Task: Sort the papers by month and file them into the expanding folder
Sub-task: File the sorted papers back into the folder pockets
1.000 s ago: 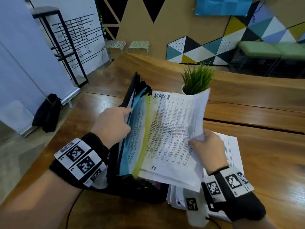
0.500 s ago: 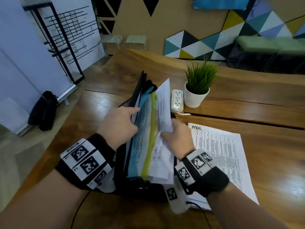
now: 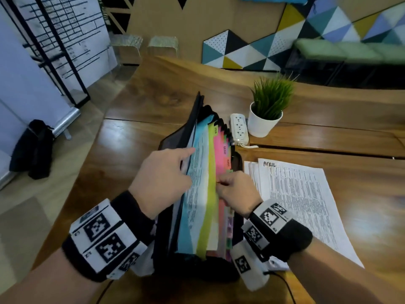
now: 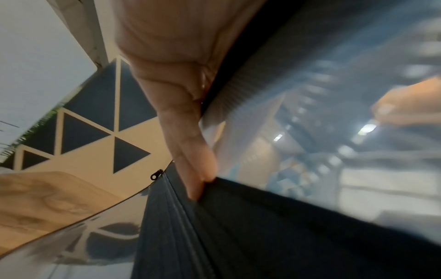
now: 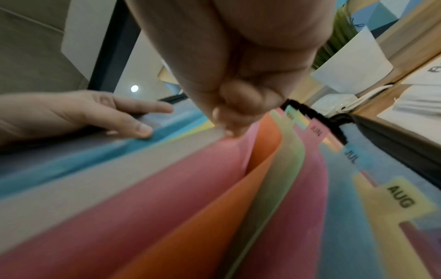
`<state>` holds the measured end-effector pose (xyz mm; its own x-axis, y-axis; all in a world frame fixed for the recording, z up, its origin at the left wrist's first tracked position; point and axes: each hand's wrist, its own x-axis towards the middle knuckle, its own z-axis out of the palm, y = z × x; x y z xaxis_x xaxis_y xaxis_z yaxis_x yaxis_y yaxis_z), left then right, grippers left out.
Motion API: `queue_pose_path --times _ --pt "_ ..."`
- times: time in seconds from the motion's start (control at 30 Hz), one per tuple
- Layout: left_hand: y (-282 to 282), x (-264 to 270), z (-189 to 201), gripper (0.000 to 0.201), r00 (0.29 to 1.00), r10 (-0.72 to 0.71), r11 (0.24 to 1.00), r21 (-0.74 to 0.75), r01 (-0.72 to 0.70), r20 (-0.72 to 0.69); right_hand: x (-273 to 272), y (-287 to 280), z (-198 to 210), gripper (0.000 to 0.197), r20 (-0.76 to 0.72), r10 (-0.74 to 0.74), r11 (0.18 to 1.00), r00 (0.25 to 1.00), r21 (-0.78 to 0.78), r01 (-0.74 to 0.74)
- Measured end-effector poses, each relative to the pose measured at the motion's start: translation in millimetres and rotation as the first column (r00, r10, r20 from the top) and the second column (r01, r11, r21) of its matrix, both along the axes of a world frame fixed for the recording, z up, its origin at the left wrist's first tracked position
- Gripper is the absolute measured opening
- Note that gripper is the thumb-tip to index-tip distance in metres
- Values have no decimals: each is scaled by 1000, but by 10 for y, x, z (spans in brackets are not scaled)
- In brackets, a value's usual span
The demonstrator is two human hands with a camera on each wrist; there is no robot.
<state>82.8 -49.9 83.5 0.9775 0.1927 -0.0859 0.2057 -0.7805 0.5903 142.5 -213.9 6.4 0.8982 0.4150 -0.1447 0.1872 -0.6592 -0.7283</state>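
Two hands: both at the open expanding folder [image 3: 197, 216], standing on the desk [image 3: 135, 137].
Left hand [image 3: 162, 183]: fingers [image 5: 140, 130] nearly straight, pressing the front blue divider [image 3: 192, 172] and printed sheets aside.
Right hand [image 3: 237, 191]: fingers [image 5: 229, 117] curled, pinching the top edge of a sheet beside the pink divider [image 3: 221, 150].
Paper stack [image 3: 300, 200]: flat, just right of the right-hand fingers, top sheet marked APRIL.
Beyond the fingers: power strip [image 3: 239, 128], potted plant [image 3: 268, 108].
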Motion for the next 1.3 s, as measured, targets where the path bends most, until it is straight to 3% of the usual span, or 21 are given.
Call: queue_pose_path --times 0.1,0.2,0.27,0.33,0.4,0.5,0.57,0.63,0.67,0.7,0.77,0.83,0.87,0.93,1.03,1.17,1.3 --pt "27 -14 -54 64 999 -37 999 -39 37 8 -41 47 -80 21 -30 54 991 998 -124 -57" --pt "123 -12 -41 63 1000 2 992 -128 0 20 -126 -127 -153 12 -45 -144 989 989 -30 142" --pt "202 -22 15 62 999 34 988 -151 -28 34 -216 -355 -219 30 -112 -294 955 949 -3 296" --pt "266 -26 80 62 998 33 988 -151 -25 51 -331 -577 -317 49 -291 -354 935 889 -91 343" --pt "311 -16 135 62 997 40 987 -157 -30 65 -472 -680 -469 53 -509 -322 939 798 -60 340" --pt "320 0 170 63 996 54 989 -140 -43 74 -630 -673 -569 41 -745 -186 852 640 203 483" --pt "265 -10 185 62 998 34 995 -97 -29 57 -661 -682 -566 39 -778 -88 764 622 348 543" --pt "191 -12 212 60 999 -18 997 81 16 30 -634 -723 -545 42 -753 -50 743 657 411 528" --pt "149 0 225 59 997 -72 964 259 64 22 -619 -736 -525 43 -731 -46 756 681 421 502" --pt "101 19 245 62 989 -146 878 463 123 14 -608 -757 -509 44 -716 -43 765 697 425 484" --pt "-37 52 318 66 933 -347 557 780 286 -95 -579 -798 -463 43 -698 -24 781 716 434 449" --pt "-199 97 352 65 750 -566 187 832 522 -343 -544 -848 -414 42 -688 -9 790 725 440 428" --pt "-276 107 342 63 631 -616 53 775 629 -471 -525 -874 -400 42 -688 4 788 726 449 421" --pt "-366 133 295 59 469 -603 -97 643 760 -645 -498 -916 -386 41 -692 16 783 722 458 421" --pt "-419 176 271 59 415 -551 -138 569 810 -724 -486 -971 -395 40 -693 16 785 720 454 420" --pt "-507 222 308 51 430 -540 -74 550 832 -723 -436 -1036 -437 40 -693 43 789 720 465 401" --pt "-504 237 399 32 502 -517 33 571 821 -693 -373 -1116 -489 39 -722 61 771 689 472 426"
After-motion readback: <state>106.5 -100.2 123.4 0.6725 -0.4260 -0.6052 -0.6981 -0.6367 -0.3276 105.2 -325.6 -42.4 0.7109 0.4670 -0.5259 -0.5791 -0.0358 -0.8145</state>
